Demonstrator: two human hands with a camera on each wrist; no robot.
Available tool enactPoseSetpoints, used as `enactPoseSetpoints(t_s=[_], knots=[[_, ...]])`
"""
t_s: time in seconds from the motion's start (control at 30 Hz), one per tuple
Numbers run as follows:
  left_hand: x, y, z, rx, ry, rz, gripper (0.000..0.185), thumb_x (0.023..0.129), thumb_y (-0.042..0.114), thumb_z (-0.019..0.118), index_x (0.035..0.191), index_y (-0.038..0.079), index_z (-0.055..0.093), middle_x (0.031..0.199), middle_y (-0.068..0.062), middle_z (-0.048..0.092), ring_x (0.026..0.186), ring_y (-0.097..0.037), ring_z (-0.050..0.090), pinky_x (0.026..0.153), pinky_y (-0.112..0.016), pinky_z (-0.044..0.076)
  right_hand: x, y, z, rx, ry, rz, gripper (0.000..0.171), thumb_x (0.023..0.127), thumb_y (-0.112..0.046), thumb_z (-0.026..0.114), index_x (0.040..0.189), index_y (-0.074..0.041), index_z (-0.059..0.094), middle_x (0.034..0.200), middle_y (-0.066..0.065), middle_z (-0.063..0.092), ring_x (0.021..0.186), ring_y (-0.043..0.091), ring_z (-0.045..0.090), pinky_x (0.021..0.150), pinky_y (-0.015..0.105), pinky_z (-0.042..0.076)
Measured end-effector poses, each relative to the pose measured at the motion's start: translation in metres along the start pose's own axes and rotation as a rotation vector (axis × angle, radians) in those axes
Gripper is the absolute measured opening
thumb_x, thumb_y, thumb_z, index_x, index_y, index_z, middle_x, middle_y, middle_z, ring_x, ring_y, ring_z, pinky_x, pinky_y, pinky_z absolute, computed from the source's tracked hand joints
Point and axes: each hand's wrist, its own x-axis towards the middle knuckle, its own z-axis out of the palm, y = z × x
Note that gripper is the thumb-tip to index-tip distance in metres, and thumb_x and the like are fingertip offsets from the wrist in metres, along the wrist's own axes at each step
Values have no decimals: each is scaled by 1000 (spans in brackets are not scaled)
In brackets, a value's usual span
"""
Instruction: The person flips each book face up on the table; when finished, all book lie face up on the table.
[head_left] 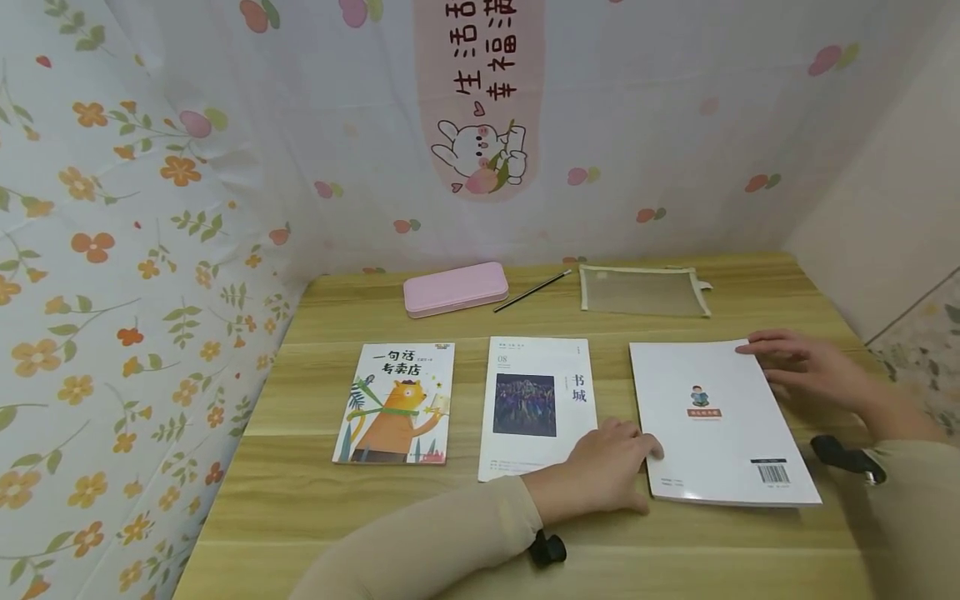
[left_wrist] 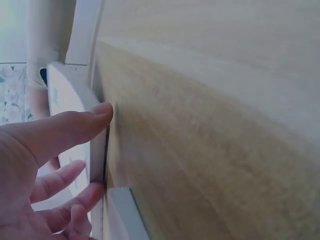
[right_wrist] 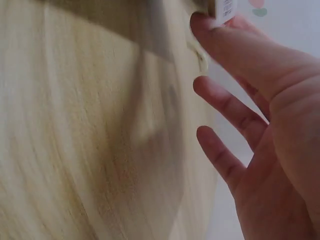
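A white book (head_left: 708, 425), with a small reading-figure emblem and a barcode, lies on the right side of the table. My left hand (head_left: 607, 467) is at its left edge, fingertips touching it and thumb held apart over the wood. In the left wrist view the left hand (left_wrist: 45, 175) has loosely spread fingers, and the book (left_wrist: 70, 100) bends upward on its far side. My right hand (head_left: 813, 371) holds the book's right edge near the upper corner. The right wrist view shows the right hand's (right_wrist: 280, 115) thumb on the book (right_wrist: 227, 7), with other fingers spread free.
A white magazine (head_left: 525, 454) with a dark picture lies partly beneath my left forearm. Left of it is a picture book (head_left: 397, 400) with an orange cat. Along the table's (head_left: 262, 500) back lie a pink case (head_left: 456, 290), a pencil (head_left: 532, 292) and a mesh pouch (head_left: 641, 292).
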Motion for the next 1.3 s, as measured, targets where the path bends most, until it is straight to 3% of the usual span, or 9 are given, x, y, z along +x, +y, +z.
enactPoseSetpoints(t_s=[0.13, 0.27, 0.6, 0.93, 1.1, 1.3], knots=[[0, 1, 0, 28, 26, -16, 69, 66, 61, 92, 126, 41, 64, 117, 19, 61, 107, -4, 53, 73, -17, 41, 2, -5, -3, 29, 1, 82, 47, 79, 13, 79, 121, -7, 75, 134, -27, 53, 120, -20, 44, 85, 1, 40], [0, -1, 3, -11, 48, -28, 70, 63, 61, 94, 121, 38, 62, 112, 17, 60, 104, -3, 51, 73, -16, 40, 1, -5, -2, 25, 11, 127, 45, 79, 12, 80, 118, -9, 77, 131, -28, 53, 118, -20, 46, 85, 1, 38], [-1, -7, 3, -4, 156, -26, 53, 72, 51, 90, 116, 35, 65, 105, 15, 62, 93, -4, 45, 69, -13, 34, -4, -6, -4, 57, 47, 163, 42, 82, 13, 77, 119, -7, 76, 129, -32, 53, 110, -18, 51, 79, 5, 42], [-17, -16, 3, -34, 333, 5, 35, 75, 39, 85, 108, 34, 75, 85, 22, 60, 80, -1, 42, 63, -9, 29, -10, -4, -5, 83, 87, 209, 38, 87, 12, 72, 118, -9, 73, 128, -28, 55, 94, -1, 50, 69, 22, 35], [-25, -18, 3, 5, 430, 35, 30, 77, 37, 84, 106, 32, 78, 89, 19, 71, 80, -2, 45, 68, -11, 32, -5, -12, -9, 173, 91, 231, 34, 92, 12, 67, 120, -6, 70, 129, -24, 55, 95, 4, 47, 69, 25, 34], [-29, -17, -11, -45, 519, 44, 25, 80, 38, 83, 103, 32, 77, 95, 20, 75, 79, -1, 44, 65, -8, 29, 2, -22, -19, 393, 120, 200, 33, 98, 16, 54, 128, 4, 61, 138, -15, 55, 115, -2, 53, 79, 11, 46]])
